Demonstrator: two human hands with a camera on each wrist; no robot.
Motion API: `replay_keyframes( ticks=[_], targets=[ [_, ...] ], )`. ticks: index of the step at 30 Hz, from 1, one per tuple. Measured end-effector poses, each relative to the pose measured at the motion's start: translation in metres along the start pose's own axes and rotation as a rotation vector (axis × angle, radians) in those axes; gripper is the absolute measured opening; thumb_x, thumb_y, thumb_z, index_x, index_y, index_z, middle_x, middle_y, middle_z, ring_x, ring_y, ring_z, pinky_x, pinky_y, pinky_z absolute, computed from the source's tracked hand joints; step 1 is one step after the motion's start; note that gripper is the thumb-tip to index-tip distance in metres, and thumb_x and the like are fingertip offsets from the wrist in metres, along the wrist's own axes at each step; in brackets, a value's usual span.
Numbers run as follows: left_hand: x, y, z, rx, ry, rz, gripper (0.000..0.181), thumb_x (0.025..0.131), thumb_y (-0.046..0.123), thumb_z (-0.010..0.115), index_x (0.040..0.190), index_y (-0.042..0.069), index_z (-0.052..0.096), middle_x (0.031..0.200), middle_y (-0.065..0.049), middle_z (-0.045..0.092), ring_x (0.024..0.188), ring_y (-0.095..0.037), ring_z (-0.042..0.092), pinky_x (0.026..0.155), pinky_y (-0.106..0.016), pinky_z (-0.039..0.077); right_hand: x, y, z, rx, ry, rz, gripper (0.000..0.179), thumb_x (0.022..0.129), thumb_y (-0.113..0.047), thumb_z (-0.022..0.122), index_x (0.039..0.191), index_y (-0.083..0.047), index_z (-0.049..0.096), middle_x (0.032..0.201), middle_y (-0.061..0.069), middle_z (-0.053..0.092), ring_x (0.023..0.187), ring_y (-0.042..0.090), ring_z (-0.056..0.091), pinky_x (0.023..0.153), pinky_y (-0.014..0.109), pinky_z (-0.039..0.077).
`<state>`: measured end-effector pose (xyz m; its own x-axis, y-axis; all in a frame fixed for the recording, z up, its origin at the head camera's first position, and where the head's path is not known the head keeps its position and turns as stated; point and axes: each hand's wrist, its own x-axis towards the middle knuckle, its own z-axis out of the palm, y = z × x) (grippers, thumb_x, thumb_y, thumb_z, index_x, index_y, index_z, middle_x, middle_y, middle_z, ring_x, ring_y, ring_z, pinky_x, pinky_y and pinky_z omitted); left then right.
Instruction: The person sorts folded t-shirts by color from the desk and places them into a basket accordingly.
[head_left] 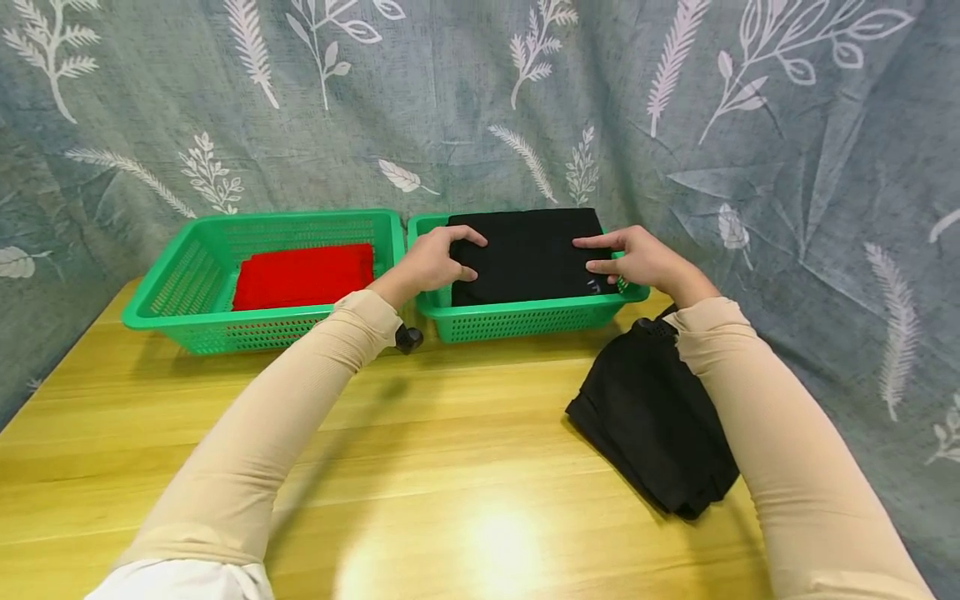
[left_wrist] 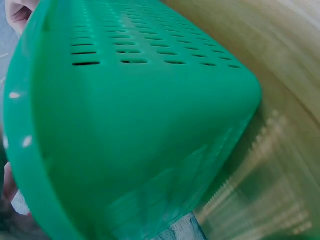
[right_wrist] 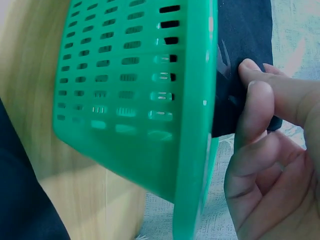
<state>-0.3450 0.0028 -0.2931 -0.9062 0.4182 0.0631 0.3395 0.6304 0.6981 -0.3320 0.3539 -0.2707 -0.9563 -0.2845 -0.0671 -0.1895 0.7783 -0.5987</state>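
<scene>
A folded black garment (head_left: 536,250), with a small pale mark near its front right corner, lies in the right green basket (head_left: 525,321) and reaches up past the rim. My left hand (head_left: 438,258) is at the garment's left side, thumb and forefinger stretched over its top. On the opposite side, my right hand (head_left: 637,257) touches the top with extended fingers. Up close in the right wrist view, the right fingertips (right_wrist: 250,67) rest against the black cloth (right_wrist: 245,55) just beyond the basket rim. Basket wall hides most of the left hand in the left wrist view.
A second green basket (head_left: 206,329) stands to the left, holding folded red cloth (head_left: 303,275). Another folded black garment (head_left: 660,417) lies on the wooden table (head_left: 450,467), partly under my right forearm. A grey leaf-patterned curtain (head_left: 450,100) hangs behind the baskets.
</scene>
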Motion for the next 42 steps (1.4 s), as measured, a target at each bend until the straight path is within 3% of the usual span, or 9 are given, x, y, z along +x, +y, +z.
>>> replay_keyframes(
  ticks=[4, 9, 13, 18, 26, 30, 33, 37, 42],
  targets=[
    [-0.002, 0.004, -0.003, 0.064, 0.030, -0.031, 0.046, 0.101, 0.010, 0.074, 0.146, 0.018, 0.064, 0.167, -0.013, 0.045, 0.142, -0.035, 0.052, 0.105, -0.047, 0.051, 0.000, 0.003, -0.002, -0.072, 0.046, 0.002, 0.047, 0.110, -0.021, 0.064, 0.156, -0.018, 0.059, 0.113, 0.020, 0.068, 0.076, 0.022, 0.069, 0.060, 0.033, 0.049],
    [-0.007, 0.013, -0.011, 0.061, 0.055, -0.065, 0.042, 0.102, 0.011, 0.072, 0.143, 0.017, 0.065, 0.149, -0.016, 0.060, 0.136, -0.032, 0.058, 0.107, -0.049, 0.053, -0.005, 0.007, -0.011, -0.114, 0.054, 0.035, 0.045, 0.111, -0.022, 0.061, 0.155, -0.011, 0.058, 0.142, 0.025, 0.061, 0.084, 0.022, 0.075, 0.068, 0.034, 0.057],
    [-0.013, 0.014, -0.015, 0.031, 0.044, -0.086, 0.042, 0.103, 0.014, 0.072, 0.144, 0.017, 0.063, 0.135, -0.014, 0.065, 0.125, -0.031, 0.060, 0.103, -0.049, 0.054, -0.009, 0.009, -0.016, -0.124, 0.024, 0.031, 0.046, 0.111, -0.025, 0.062, 0.155, -0.010, 0.059, 0.139, 0.026, 0.061, 0.085, 0.018, 0.075, 0.068, 0.036, 0.057],
    [-0.017, 0.013, -0.015, 0.021, 0.061, -0.081, 0.042, 0.103, 0.016, 0.072, 0.144, 0.017, 0.062, 0.131, -0.013, 0.069, 0.120, -0.032, 0.063, 0.101, -0.050, 0.055, -0.014, 0.012, -0.019, -0.110, -0.003, 0.022, 0.048, 0.111, -0.029, 0.061, 0.155, -0.011, 0.057, 0.142, 0.027, 0.061, 0.086, 0.015, 0.075, 0.068, 0.037, 0.057],
    [-0.032, 0.011, -0.004, -0.183, -0.003, -0.085, 0.045, 0.104, 0.019, 0.072, 0.147, 0.015, 0.058, 0.119, -0.010, 0.070, 0.108, -0.032, 0.063, 0.088, -0.041, 0.050, -0.030, 0.019, -0.019, -0.104, -0.010, 0.013, 0.051, 0.112, -0.029, 0.061, 0.158, -0.009, 0.053, 0.147, 0.029, 0.059, 0.106, 0.027, 0.075, 0.077, 0.034, 0.058],
    [-0.043, 0.014, 0.004, -0.232, -0.036, -0.061, 0.042, 0.103, 0.017, 0.072, 0.144, 0.015, 0.059, 0.110, -0.008, 0.068, 0.097, -0.028, 0.061, 0.083, -0.036, 0.047, -0.043, 0.022, -0.021, -0.104, 0.002, -0.004, 0.053, 0.112, -0.031, 0.061, 0.159, -0.009, 0.052, 0.148, 0.028, 0.058, 0.115, 0.032, 0.071, 0.085, 0.040, 0.061],
    [-0.049, 0.019, 0.009, -0.235, -0.047, -0.050, 0.041, 0.103, 0.017, 0.072, 0.142, 0.016, 0.060, 0.111, -0.008, 0.067, 0.095, -0.026, 0.060, 0.083, -0.036, 0.048, -0.051, 0.026, -0.025, -0.099, 0.010, -0.004, 0.054, 0.112, -0.034, 0.060, 0.159, -0.010, 0.051, 0.148, 0.026, 0.058, 0.116, 0.031, 0.071, 0.087, 0.039, 0.062],
    [-0.055, 0.021, 0.015, -0.223, -0.037, -0.038, 0.039, 0.103, 0.018, 0.073, 0.140, 0.017, 0.061, 0.110, -0.007, 0.066, 0.097, -0.026, 0.060, 0.085, -0.037, 0.049, -0.058, 0.032, -0.028, -0.108, 0.021, 0.010, 0.053, 0.111, -0.033, 0.061, 0.159, -0.011, 0.052, 0.145, 0.026, 0.061, 0.102, 0.017, 0.075, 0.078, 0.030, 0.060],
    [-0.062, 0.028, 0.023, -0.268, -0.036, -0.003, 0.035, 0.102, 0.016, 0.073, 0.135, 0.015, 0.063, 0.105, -0.006, 0.067, 0.092, -0.026, 0.059, 0.081, -0.035, 0.048, -0.071, 0.038, -0.033, -0.068, 0.006, 0.059, 0.061, 0.112, -0.037, 0.059, 0.165, -0.016, 0.040, 0.150, 0.027, 0.057, 0.096, 0.010, 0.075, 0.076, 0.031, 0.058]
  ],
)
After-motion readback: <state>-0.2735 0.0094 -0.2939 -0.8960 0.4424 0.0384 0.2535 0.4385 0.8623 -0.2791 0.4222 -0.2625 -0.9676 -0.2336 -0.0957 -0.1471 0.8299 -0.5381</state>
